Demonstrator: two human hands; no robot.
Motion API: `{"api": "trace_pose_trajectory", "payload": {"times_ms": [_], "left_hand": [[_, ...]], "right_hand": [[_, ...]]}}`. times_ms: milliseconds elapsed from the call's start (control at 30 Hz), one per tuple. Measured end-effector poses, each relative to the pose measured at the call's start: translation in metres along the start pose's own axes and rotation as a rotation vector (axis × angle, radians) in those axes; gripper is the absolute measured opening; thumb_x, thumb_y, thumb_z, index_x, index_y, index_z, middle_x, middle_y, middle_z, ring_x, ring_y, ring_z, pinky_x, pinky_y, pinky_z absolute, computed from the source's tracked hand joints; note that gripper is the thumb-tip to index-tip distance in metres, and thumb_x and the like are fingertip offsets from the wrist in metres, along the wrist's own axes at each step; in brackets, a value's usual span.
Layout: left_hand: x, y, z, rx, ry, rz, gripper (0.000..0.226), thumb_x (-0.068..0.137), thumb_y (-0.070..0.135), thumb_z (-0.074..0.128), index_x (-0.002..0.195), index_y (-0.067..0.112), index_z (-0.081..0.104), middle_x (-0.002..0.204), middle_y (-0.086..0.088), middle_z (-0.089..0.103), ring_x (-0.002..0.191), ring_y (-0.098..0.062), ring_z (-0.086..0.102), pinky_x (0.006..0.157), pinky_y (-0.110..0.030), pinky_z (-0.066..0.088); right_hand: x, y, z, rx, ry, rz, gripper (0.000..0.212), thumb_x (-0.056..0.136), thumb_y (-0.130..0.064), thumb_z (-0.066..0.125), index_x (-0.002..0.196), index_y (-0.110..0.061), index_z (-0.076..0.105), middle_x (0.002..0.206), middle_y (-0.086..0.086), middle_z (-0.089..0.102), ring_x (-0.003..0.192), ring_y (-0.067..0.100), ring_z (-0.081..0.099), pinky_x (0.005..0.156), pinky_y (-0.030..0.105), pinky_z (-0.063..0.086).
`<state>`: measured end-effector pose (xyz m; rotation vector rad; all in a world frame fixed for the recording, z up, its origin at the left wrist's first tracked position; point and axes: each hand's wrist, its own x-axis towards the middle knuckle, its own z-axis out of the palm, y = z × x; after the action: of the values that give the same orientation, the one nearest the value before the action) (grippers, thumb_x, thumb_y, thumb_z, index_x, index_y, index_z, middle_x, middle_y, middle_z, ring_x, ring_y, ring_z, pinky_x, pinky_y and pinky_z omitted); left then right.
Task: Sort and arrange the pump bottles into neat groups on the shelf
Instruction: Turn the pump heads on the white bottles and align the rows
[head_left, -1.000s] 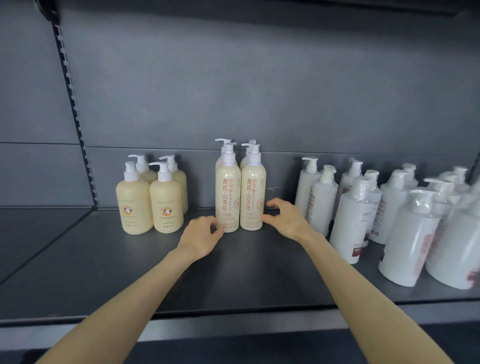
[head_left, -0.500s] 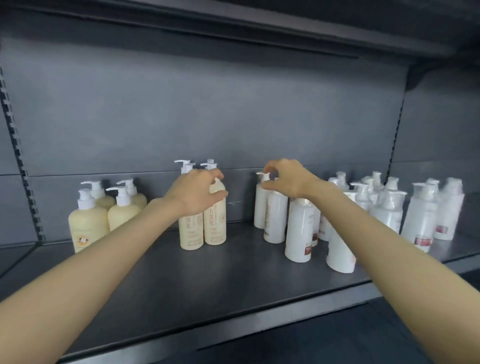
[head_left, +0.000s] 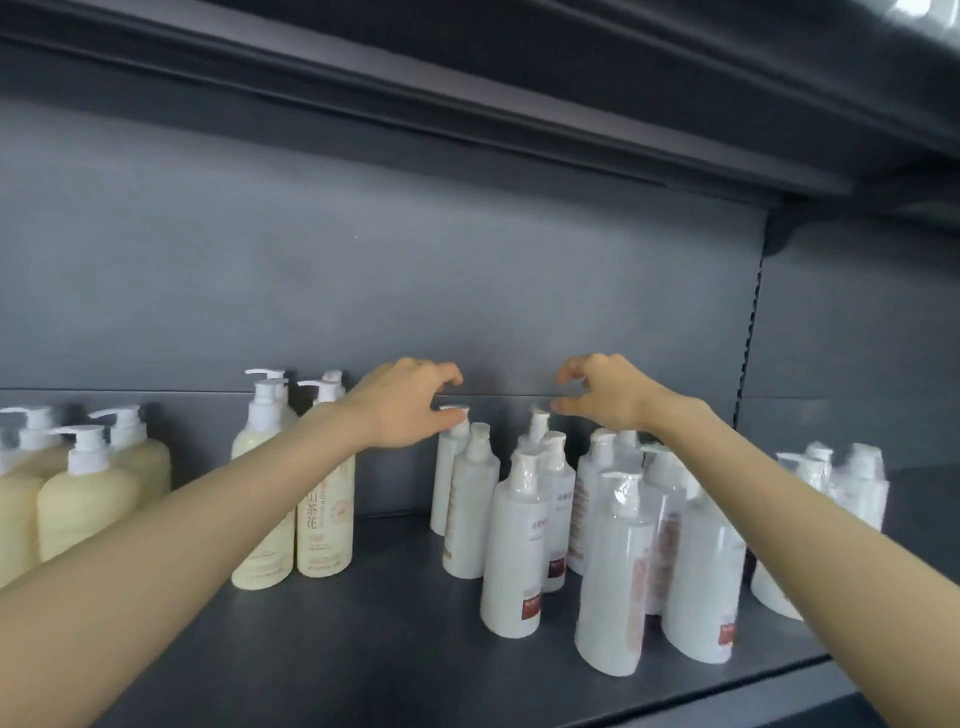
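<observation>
Several white pump bottles (head_left: 514, 540), some in clear wrap, stand in a loose cluster at the middle right of the dark shelf (head_left: 363, 654). My left hand (head_left: 408, 402) hovers over the back-left white bottle (head_left: 448, 478), fingers curled and apart, thumb touching its pump head. My right hand (head_left: 605, 392) is clawed above another back-row white bottle's pump (head_left: 538, 418), beside it and gripping nothing. Tall cream bottles (head_left: 326, 499) with printed labels stand left of the cluster, partly behind my left forearm. Short yellow bottles (head_left: 85, 499) are grouped at the far left.
More white wrapped bottles (head_left: 860, 483) stand further right, near the upright slotted rail (head_left: 748, 332). The upper shelf's underside (head_left: 467, 109) hangs overhead. A strip of bare shelf runs along the front edge and between the cream and white groups.
Both hands have moved right: my left hand left the cream bottles for the white cluster, and my right hand sits over the back-row pumps. The view has shifted rightward and closer.
</observation>
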<state>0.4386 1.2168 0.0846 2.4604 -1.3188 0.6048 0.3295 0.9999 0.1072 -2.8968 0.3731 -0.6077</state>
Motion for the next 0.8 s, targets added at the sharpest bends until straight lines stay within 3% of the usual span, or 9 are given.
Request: {"api": "trace_pose_trajectory", "payload": {"times_ms": [100,333,567,800], "left_hand": [[0.024,0.006,0.013,0.012,-0.017,-0.038,0.048,0.090,0.046,0.053,0.131,0.023,0.048,0.130,-0.002,0.056,0.118,-0.021,0.051,0.095,-0.036,0.043],[0.061,0.001,0.033,-0.004,0.002,-0.179,0.050,0.087,0.050,0.055,0.129,0.022,0.051,0.128,-0.002,0.059,0.121,-0.021,0.051,0.100,-0.040,0.042],[0.094,-0.010,0.047,-0.076,-0.122,-0.240,0.045,0.087,0.044,0.060,0.124,0.018,0.055,0.121,-0.002,0.061,0.113,-0.018,0.055,0.095,-0.025,0.041],[0.114,-0.025,0.070,-0.182,-0.221,-0.174,0.041,0.087,0.032,0.063,0.124,0.014,0.057,0.122,-0.004,0.061,0.110,-0.015,0.057,0.090,-0.016,0.038]], "right_hand": [[0.021,0.024,0.001,0.005,-0.014,-0.048,0.044,0.086,-0.032,0.066,0.124,-0.011,0.056,0.131,0.008,0.055,0.114,0.026,0.052,0.087,0.024,0.037],[0.071,0.059,0.013,0.034,-0.107,-0.177,0.045,0.088,-0.031,0.063,0.127,-0.010,0.054,0.132,0.007,0.055,0.118,0.024,0.051,0.093,0.027,0.038],[0.110,0.070,0.028,0.020,-0.252,-0.227,0.047,0.087,-0.041,0.063,0.125,-0.014,0.055,0.128,0.004,0.057,0.117,0.022,0.053,0.099,0.033,0.041],[0.120,0.070,0.035,0.063,-0.345,-0.235,0.042,0.087,-0.042,0.062,0.116,-0.012,0.060,0.107,0.000,0.062,0.102,0.019,0.059,0.092,0.030,0.044]]}}
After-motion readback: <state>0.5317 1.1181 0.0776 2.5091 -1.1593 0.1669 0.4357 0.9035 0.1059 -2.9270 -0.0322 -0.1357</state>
